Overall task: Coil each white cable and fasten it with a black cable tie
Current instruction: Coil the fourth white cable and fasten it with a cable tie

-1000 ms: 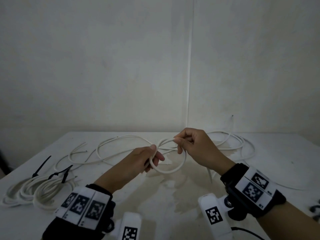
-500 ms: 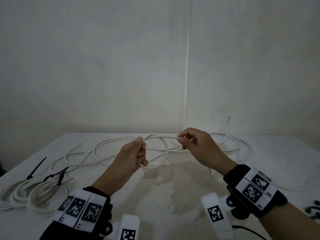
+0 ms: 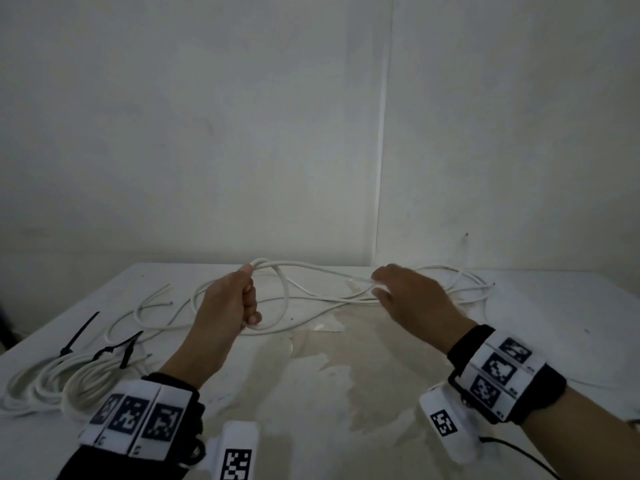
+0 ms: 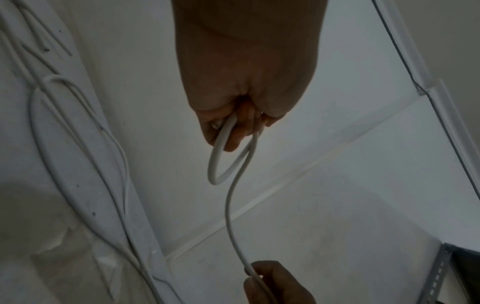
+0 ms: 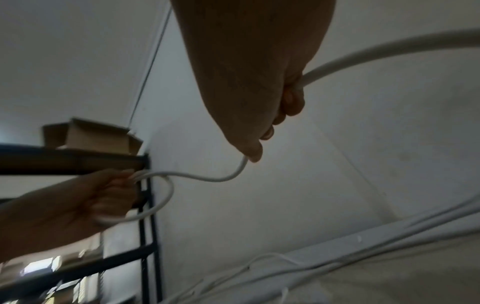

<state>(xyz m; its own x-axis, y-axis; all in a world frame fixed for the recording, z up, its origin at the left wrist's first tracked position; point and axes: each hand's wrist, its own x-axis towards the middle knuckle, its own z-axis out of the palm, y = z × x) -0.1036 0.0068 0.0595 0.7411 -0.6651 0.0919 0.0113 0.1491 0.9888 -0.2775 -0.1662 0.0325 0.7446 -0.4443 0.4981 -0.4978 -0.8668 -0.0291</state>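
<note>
My left hand [image 3: 239, 299] grips a small loop of white cable [image 3: 285, 299] above the table's middle; the left wrist view shows that loop [image 4: 221, 160] hanging from my curled fingers. From there the cable runs right to my right hand [image 3: 398, 292], whose fingers curl round it [image 5: 233, 172]. More loose white cable [image 3: 464, 289] lies tangled on the table behind both hands. At the front left sits a coiled white cable [image 3: 52, 379] with a black cable tie [image 3: 119, 346] round it. A loose black tie [image 3: 79, 332] lies beside it.
The white table [image 3: 346, 393] has a stained patch in the middle and meets a white wall at the back. A black metal shelf with a cardboard box [image 5: 88, 135] stands to the left in the right wrist view.
My hands have drawn apart: the left moved left with the loop, the right slid right along the cable. A straight stretch of cable now spans between them.
</note>
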